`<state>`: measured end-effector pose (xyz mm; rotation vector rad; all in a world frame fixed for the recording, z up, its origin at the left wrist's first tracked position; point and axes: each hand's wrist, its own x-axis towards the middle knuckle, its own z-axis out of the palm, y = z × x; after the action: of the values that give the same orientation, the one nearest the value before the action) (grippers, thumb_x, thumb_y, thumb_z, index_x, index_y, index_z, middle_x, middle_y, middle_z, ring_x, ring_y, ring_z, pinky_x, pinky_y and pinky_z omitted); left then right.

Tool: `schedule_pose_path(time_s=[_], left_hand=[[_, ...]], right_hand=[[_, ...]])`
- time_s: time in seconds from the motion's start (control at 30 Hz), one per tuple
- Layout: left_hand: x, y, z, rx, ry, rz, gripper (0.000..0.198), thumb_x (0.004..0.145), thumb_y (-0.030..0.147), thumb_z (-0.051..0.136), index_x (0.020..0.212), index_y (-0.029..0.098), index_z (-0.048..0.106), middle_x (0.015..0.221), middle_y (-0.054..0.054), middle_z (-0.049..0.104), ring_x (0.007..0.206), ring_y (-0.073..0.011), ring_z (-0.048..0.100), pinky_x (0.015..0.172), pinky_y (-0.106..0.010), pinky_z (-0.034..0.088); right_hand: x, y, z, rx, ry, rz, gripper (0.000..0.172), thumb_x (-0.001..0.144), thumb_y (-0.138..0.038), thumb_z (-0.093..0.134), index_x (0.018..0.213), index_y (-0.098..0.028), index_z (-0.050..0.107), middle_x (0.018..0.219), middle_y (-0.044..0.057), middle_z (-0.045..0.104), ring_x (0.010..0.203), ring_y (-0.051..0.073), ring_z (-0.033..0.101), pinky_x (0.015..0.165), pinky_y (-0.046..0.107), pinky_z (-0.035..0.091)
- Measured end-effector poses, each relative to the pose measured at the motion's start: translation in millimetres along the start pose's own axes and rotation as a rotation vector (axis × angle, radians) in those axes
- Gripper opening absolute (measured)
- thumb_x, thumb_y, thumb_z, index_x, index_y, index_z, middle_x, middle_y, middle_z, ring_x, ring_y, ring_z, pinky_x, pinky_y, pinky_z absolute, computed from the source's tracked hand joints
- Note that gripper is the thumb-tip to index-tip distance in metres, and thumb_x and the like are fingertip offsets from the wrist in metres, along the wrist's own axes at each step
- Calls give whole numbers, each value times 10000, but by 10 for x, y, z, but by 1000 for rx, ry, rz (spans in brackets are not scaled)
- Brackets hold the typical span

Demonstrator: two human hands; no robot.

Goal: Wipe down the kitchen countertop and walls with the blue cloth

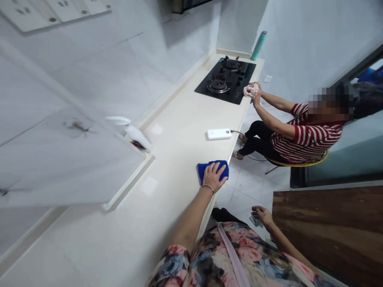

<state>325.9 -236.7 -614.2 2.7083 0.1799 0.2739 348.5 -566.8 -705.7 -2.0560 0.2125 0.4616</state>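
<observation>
On the cream countertop (176,131), my left hand (214,175) lies over a folded blue cloth (203,169), its fingers spread and pressing the cloth down near the front edge. A bracelet circles that wrist. My right hand (263,216) hangs low beside my body, over the floor, with its fingers curled. A small greyish, see-through thing (255,220) shows right at those fingers; what it is, and whether it is held, I cannot make out. Just beyond the blue cloth lies a white power bank (219,134) with a black cable plugged in.
A black gas stove (206,85) is set into the counter further along, with a green bottle (258,46) at the far end. A seated person (305,131) in stripes holds a pale cloth (251,91) by the stove. A white spray bottle (137,135) stands left, by the wall.
</observation>
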Motion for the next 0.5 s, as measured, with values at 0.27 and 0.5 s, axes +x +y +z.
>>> schedule_pose_path(time_s=[0.27,0.5], left_hand=[[-1189,-160,-293,-7,-7,-20,622,971,584,549,1548,357,493,1596,-59,490,1470,-275,407,1228,-466,323],[-2710,-757,-949,160,187,-629,595,982,523,549,1543,327,514,1613,-90,477,1477,-305,416,1224,-493,336]], right_hand=[[24,-1109,560,52,28,-348,458,782,-545,546,986,-164,697,914,99,739,758,209,722,752,365,608],[-965,-1708,1958,-190,-468,-1066,302,942,-324,451,1019,-199,715,885,54,737,791,184,673,755,312,560]])
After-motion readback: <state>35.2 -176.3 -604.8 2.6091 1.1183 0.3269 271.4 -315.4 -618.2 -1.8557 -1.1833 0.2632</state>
